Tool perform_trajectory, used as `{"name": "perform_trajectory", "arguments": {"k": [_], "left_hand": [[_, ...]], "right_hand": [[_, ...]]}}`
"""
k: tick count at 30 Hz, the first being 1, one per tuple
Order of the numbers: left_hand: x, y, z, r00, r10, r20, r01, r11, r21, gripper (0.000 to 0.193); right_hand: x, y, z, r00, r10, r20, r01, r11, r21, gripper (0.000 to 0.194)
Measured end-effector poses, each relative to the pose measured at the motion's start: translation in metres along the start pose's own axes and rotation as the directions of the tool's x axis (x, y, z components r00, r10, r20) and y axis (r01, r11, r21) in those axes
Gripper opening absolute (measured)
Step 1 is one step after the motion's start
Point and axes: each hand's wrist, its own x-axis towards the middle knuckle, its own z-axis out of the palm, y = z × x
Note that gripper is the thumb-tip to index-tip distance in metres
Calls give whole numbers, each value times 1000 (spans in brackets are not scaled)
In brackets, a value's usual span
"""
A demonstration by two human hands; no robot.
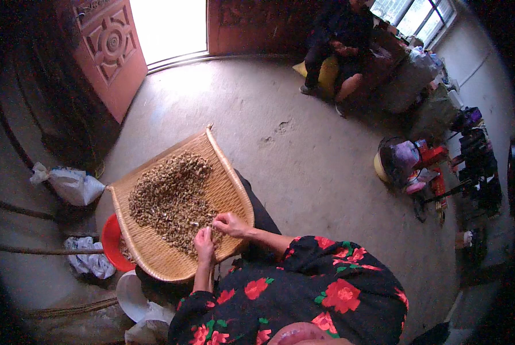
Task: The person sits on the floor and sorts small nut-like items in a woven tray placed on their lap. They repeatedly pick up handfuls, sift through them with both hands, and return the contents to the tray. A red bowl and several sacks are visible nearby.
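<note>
A woven winnowing basket (184, 267) with a bound rim rests over my lap, its wide side facing the door. Small brown dried pieces (171, 189), like unshelled nuts or pods, lie heaped in it. My left hand (204, 244) is above the near edge of the heap, fingertips pinched together. Just to its right, my right hand (230, 225) also has thumb and forefinger drawn together. The two hands are close but apart. Anything between the fingertips is too small to make out. A few pale bits (194, 224) show on the heap beside my fingers.
To the left are a red basin (113, 243), a tied white sack (78, 185), a crumpled plastic bag (89, 256) and a white bucket (131, 293). A person (339, 43) sits near the open door (115, 47). Household items (412, 164) line the right wall.
</note>
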Motion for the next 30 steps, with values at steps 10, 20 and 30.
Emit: {"name": "perform_trajectory", "arguments": {"k": [10,20,30], "left_hand": [[-5,-1,-2,964,-266,1,263,953,-150,22],[-15,15,-1,894,-376,243,444,813,-376,25],[-9,-5,-41,930,-337,150,367,801,-474,21]], "right_hand": [[-5,-5,11,991,-80,-109,79,997,-17,24],[-12,-21,8,970,-237,-56,219,950,-224,16],[-168,9,-172,811,57,-583,-163,978,-130,21]]}}
